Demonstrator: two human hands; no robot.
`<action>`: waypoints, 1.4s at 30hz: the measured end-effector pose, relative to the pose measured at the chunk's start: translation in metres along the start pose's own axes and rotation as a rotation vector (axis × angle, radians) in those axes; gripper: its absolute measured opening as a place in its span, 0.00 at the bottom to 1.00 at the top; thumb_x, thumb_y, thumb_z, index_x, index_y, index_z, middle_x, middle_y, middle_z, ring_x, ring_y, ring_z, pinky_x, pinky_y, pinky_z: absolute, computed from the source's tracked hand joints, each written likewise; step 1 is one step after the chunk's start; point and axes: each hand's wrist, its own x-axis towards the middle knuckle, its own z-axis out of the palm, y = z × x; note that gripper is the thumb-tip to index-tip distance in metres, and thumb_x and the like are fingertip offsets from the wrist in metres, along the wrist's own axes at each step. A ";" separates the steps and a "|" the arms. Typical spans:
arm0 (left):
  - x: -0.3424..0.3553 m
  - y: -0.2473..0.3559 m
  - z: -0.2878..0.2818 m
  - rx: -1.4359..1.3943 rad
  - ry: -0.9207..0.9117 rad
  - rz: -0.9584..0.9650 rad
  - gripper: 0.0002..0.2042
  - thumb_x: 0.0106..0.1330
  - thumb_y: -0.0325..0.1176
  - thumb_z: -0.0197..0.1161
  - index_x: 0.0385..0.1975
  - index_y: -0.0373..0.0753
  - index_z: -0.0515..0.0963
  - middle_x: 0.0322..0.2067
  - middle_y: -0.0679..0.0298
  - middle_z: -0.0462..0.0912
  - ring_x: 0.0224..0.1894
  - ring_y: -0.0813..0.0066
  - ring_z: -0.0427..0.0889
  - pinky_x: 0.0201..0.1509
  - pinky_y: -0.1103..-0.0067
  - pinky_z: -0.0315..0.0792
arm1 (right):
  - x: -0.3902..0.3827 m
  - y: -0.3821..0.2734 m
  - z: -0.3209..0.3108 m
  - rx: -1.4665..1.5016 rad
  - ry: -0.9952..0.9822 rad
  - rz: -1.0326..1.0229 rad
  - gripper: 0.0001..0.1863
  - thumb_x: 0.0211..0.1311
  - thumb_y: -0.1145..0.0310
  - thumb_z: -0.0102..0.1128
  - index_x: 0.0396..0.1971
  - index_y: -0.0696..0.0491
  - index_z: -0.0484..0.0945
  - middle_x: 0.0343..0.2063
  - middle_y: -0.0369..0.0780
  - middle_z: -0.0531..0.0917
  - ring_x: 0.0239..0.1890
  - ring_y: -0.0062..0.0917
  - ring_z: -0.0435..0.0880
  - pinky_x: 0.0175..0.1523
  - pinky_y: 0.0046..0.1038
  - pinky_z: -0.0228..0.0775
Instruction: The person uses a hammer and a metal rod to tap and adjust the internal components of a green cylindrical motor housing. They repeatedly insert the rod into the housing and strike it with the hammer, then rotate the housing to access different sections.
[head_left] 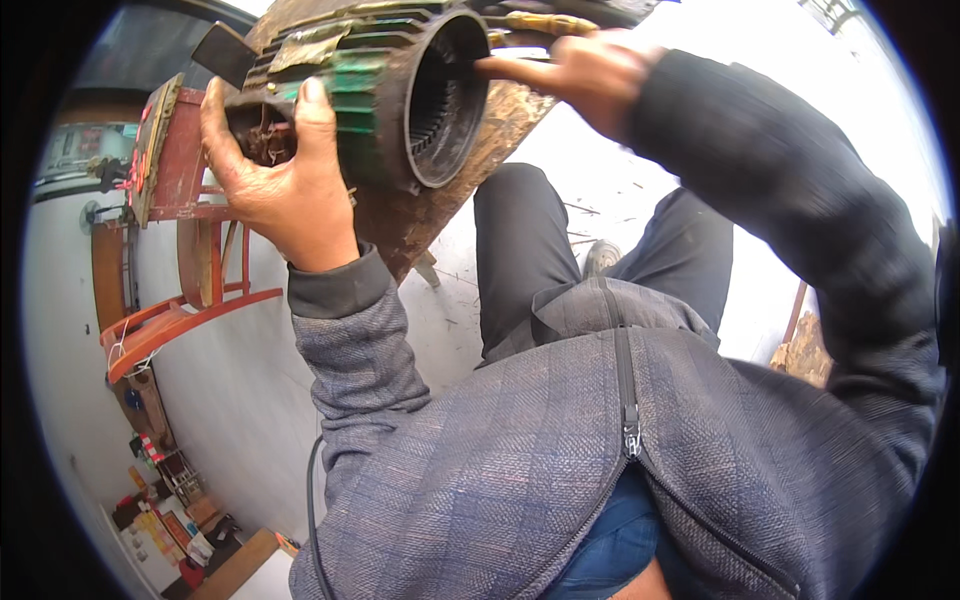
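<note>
- Head view, upper middle of frame: green finned motor housing (365, 95) lies on its side on the worn wooden desk (395, 228), its round end facing the right of the frame.
- Left hand (280, 190): clamped on the housing, thumb and fingers astride the small side box (262, 130). Judged a steadying grip; the box gives a handy hold and leaves the round end unobstructed.
- Right hand (595, 80): motion-blurred, at the right rim of the round end, index finger extended toward the bore, other fingers curled. Cannot tell whether it grips anything, nor whether the fingertip touches the rim. The housing's orientation seems to suit access from this side.
- Yellow-handled item (548, 22): just beyond the right hand, top of frame; kind unclear.
- Containers: the bore holds a dark slotted ring (428, 120); its depths are too dark to read. The side box, uncovered, holds reddish-brown wires (268, 140).
- Lower left of frame: small coloured items (165, 528) stand grouped, too small to identify.
</note>
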 end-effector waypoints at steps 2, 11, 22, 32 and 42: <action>0.000 -0.001 0.000 0.040 -0.013 0.045 0.34 0.61 0.34 0.81 0.66 0.33 0.75 0.59 0.53 0.81 0.58 0.64 0.82 0.63 0.70 0.77 | -0.005 -0.002 0.023 0.204 -0.172 0.067 0.48 0.68 0.88 0.44 0.83 0.30 0.50 0.37 0.49 0.89 0.25 0.35 0.90 0.35 0.39 0.87; -0.004 -0.002 -0.004 -0.009 0.001 0.047 0.31 0.62 0.36 0.81 0.63 0.33 0.77 0.57 0.53 0.81 0.57 0.61 0.82 0.63 0.67 0.77 | -0.013 0.001 -0.036 -0.160 -0.098 0.106 0.34 0.75 0.70 0.49 0.78 0.28 0.64 0.29 0.44 0.87 0.30 0.36 0.90 0.40 0.42 0.85; -0.009 -0.008 -0.014 0.055 -0.018 0.125 0.25 0.61 0.35 0.79 0.57 0.35 0.80 0.56 0.56 0.80 0.58 0.61 0.80 0.62 0.69 0.77 | 0.009 0.002 0.025 0.059 0.086 -0.060 0.46 0.69 0.80 0.55 0.82 0.29 0.55 0.34 0.47 0.89 0.31 0.39 0.91 0.33 0.43 0.84; -0.010 -0.010 -0.015 0.066 -0.014 0.093 0.25 0.63 0.33 0.77 0.59 0.36 0.78 0.56 0.57 0.77 0.58 0.64 0.79 0.58 0.70 0.79 | 0.008 -0.004 0.058 0.434 0.233 -0.104 0.43 0.67 0.78 0.57 0.77 0.23 0.63 0.37 0.48 0.88 0.36 0.40 0.91 0.46 0.41 0.85; -0.023 -0.011 -0.019 -0.003 0.032 0.040 0.25 0.63 0.33 0.75 0.58 0.33 0.78 0.56 0.54 0.78 0.58 0.61 0.80 0.63 0.67 0.76 | -0.011 -0.007 0.018 0.178 0.352 -0.129 0.33 0.78 0.70 0.50 0.76 0.21 0.64 0.46 0.50 0.86 0.39 0.40 0.91 0.48 0.43 0.86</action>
